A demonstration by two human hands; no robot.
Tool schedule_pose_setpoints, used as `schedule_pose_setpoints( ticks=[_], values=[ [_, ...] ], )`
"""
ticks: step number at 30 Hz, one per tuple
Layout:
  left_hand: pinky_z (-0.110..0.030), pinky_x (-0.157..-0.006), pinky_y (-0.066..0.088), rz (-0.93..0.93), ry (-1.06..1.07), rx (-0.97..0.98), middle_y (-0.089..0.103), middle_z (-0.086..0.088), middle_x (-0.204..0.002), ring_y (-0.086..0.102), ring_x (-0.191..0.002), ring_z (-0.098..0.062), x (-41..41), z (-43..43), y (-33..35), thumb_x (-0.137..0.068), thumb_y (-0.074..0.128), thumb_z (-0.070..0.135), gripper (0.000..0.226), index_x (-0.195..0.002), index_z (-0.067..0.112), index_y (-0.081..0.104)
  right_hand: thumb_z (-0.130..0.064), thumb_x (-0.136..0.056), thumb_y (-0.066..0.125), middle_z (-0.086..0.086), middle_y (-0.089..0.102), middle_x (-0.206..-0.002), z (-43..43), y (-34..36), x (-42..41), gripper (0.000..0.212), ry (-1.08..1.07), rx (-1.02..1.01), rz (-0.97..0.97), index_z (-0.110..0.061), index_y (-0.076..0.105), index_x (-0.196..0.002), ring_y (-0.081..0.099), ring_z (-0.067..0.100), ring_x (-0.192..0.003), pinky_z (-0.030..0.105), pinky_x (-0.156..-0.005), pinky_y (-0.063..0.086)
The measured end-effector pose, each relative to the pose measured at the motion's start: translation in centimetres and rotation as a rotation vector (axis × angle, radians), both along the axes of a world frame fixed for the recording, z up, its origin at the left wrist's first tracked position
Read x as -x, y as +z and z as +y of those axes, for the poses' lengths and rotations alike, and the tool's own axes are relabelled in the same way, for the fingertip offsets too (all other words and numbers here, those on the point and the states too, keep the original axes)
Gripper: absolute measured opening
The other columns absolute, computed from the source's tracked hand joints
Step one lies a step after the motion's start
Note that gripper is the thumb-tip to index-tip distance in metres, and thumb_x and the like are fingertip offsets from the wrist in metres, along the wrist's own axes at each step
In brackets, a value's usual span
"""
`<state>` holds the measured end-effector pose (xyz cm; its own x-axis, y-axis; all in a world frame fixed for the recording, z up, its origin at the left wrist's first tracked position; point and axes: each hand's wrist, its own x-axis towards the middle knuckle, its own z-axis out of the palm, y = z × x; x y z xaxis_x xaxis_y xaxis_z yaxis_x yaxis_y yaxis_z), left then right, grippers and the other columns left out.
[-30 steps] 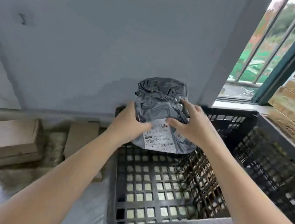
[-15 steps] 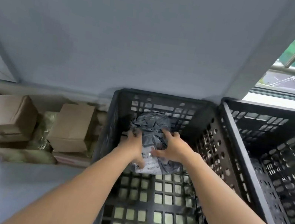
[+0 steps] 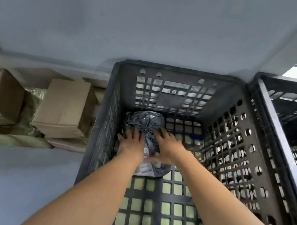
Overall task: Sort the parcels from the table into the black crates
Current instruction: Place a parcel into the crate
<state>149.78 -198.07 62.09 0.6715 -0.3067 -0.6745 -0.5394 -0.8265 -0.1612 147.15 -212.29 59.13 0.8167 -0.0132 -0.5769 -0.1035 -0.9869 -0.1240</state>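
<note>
Lying in the crate, the parcel sits under fingers.

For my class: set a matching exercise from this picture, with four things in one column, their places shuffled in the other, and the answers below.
Things
1. grey parcel
2. cardboard box
3. right crate
4. left hand

Places
A. outside the crates, to their left
B. at the picture's right edge
C. on the floor of the left crate, far end
D. resting on the parcel

Pairs: 1-C, 2-A, 3-B, 4-D

Crinkled glossy plastic parcel (paper label) in matt plastic crate.
</note>
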Motion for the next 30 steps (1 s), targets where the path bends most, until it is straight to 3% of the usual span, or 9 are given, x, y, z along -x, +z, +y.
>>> schedule_pose_setpoints(
  ticks=[6,14,20,23,27,30],
  values=[
    [-0.062,-0.118,0.008,0.014,0.037,0.010,-0.027,-0.017,-0.160,-0.016,-0.149,-0.039,0.1,0.2,-2.4,-0.073,0.085,0.042,0.140,-0.151,0.014,-0.028,-0.080,-0.071,0.062,-0.004,-0.021,-0.164,-1.0,-2.3,0.4,0.125,0.049,-0.016,-0.035,-0.033,-0.018,-0.155,-0.011,0.027,-0.152,0.064,-0.117,0.007],
    [-0.066,-0.117,0.007,-0.048,-0.022,-0.062,-0.024,-0.022,-0.160,-0.014,-0.148,-0.044,0.0,-0.2,-2.3,-0.072,0.080,0.057,0.141,-0.151,0.011,-0.027,-0.092,-0.072,0.039,0.004,-0.012,-0.166,-0.8,-2.3,0.6,0.119,0.113,0.171,-0.111,-0.028,-0.019,-0.155,-0.008,0.029,-0.152,0.069,-0.114,-0.003],
    [-0.064,-0.117,0.008,-0.214,-0.138,0.066,-0.018,-0.017,-0.163,-0.016,-0.149,-0.040,-0.1,-0.9,3.9,-0.073,0.070,0.070,0.135,-0.153,0.011,-0.021,-0.083,-0.080,0.045,0.002,-0.002,-0.167,-2.0,3.1,2.5,0.109,0.062,0.164,-0.269,-0.026,-0.007,-0.158,-0.003,0.029,-0.152,0.068,-0.114,0.003],
    [-0.064,-0.118,0.004,-0.333,-0.185,0.124,-0.016,-0.012,-0.164,-0.017,-0.149,-0.038,0.4,-0.3,7.7,-0.082,0.055,0.074,0.118,-0.155,0.016,-0.017,-0.081,-0.084,0.039,0.001,-0.001,-0.167,-2.4,6.7,3.0,0.100,0.041,0.221,-0.360,-0.028,-0.003,-0.158,-0.002,0.028,-0.152,0.069,-0.114,0.006],
    [-0.063,-0.117,0.000,-0.510,-0.132,0.226,-0.015,-0.010,-0.165,-0.019,-0.149,-0.037,1.1,2.5,12.5,-0.089,0.036,0.076,0.098,-0.157,0.024,-0.012,-0.076,-0.090,0.032,0.000,0.000,-0.167,-1.7,11.1,2.9,0.087,-0.019,0.229,-0.504,-0.032,0.000,-0.158,-0.002,0.027,-0.152,0.070,-0.114,0.007],
    [-0.061,-0.118,0.005,-0.597,-0.076,0.292,-0.016,-0.009,-0.165,-0.016,-0.150,-0.035,1.4,5.7,16.1,-0.090,0.032,0.076,0.093,-0.157,0.026,-0.009,-0.075,-0.092,0.028,0.000,0.000,-0.167,0.4,14.4,3.0,0.083,-0.045,0.214,-0.580,-0.033,0.000,-0.158,-0.003,0.028,-0.153,0.069,-0.113,0.005]
  ],
)
